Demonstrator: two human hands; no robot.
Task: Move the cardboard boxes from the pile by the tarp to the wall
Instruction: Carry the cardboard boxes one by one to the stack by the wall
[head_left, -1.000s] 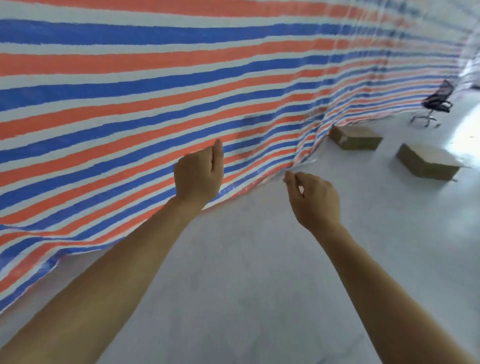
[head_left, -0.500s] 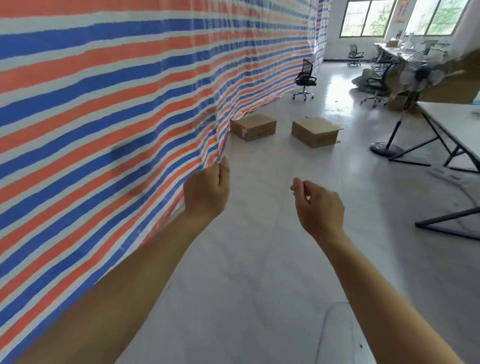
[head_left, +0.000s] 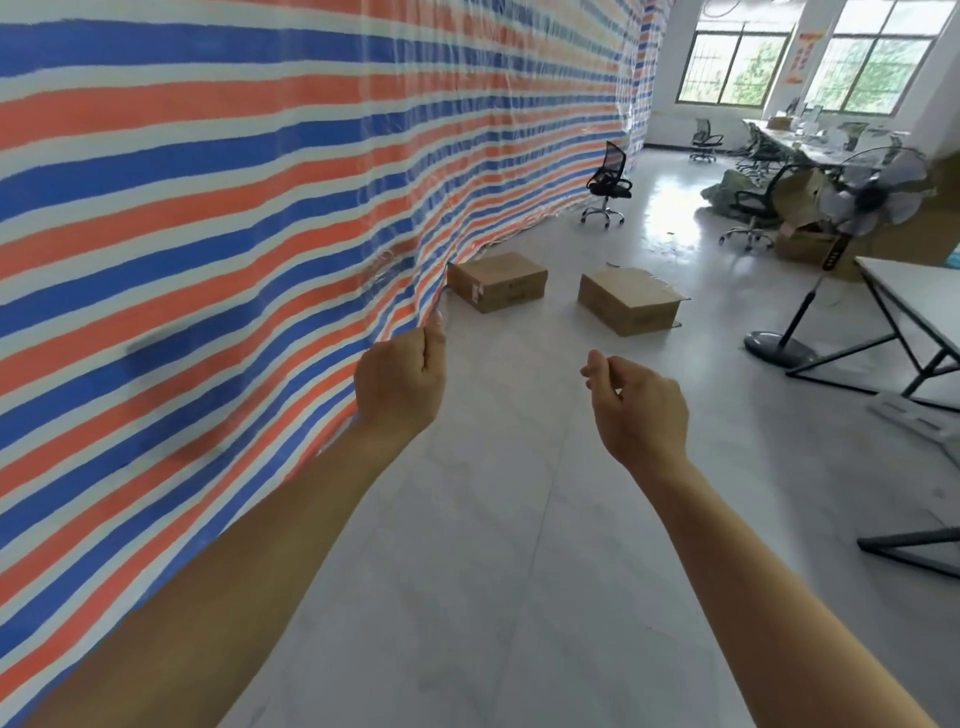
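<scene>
Two flat cardboard boxes lie on the pale floor ahead. One box (head_left: 497, 281) sits against the foot of the striped red, white and blue tarp (head_left: 260, 208). The other box (head_left: 629, 300) lies a little to its right, apart from the first. Both of my arms reach forward at chest height. My left hand (head_left: 402, 382) hangs loosely curled beside the tarp, holding nothing. My right hand (head_left: 639, 410) is also loosely curled and holds nothing. Both hands are well short of the boxes.
The tarp runs along the whole left side. A black office chair (head_left: 607, 184) stands beyond the boxes. At the right are a standing fan (head_left: 852, 208), a white table (head_left: 914, 283) with black legs, more chairs, opened cartons (head_left: 802, 208) and desks under the windows.
The view has swung right, from facing the tarp to looking along it. The boxes have come nearer and more central. Both hands stay raised and loosely curled.
</scene>
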